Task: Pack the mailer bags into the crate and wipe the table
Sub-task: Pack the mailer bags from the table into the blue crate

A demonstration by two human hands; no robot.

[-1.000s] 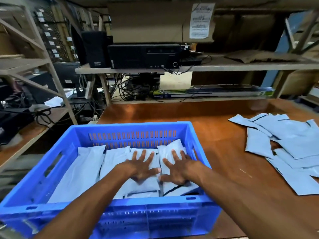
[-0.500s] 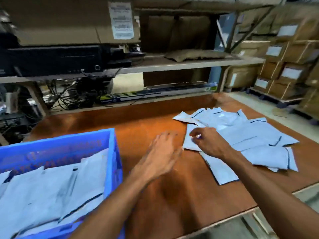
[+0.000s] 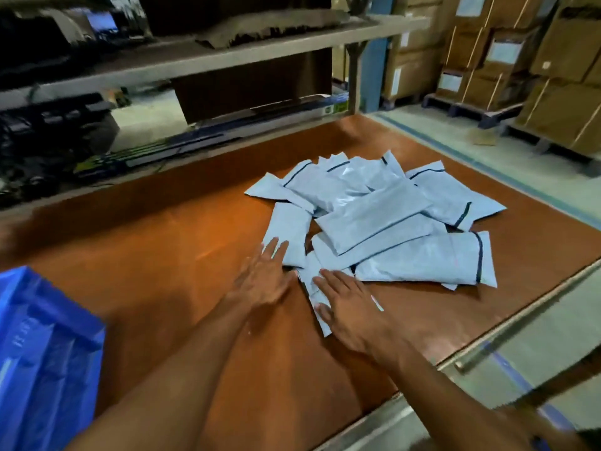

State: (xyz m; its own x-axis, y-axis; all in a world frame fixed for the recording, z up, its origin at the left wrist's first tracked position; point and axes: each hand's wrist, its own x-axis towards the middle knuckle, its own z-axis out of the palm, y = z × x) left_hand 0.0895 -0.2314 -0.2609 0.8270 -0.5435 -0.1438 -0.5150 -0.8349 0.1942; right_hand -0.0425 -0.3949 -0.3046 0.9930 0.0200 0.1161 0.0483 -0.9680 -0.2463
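Touching near mailer bags point(image 3: 374, 216) with left hand point(image 3: 263, 278) and right hand point(image 3: 349, 309), fingers straight, gripping nothing; loose scoop may push slick pile off table point(image 3: 162, 242) rightward.

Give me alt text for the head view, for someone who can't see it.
Two open hands reach a loose pile of pale mailer bags on the brown table: left hand touching one bag, right hand flat on another at the near edge. A corner of the blue crate shows lower left.
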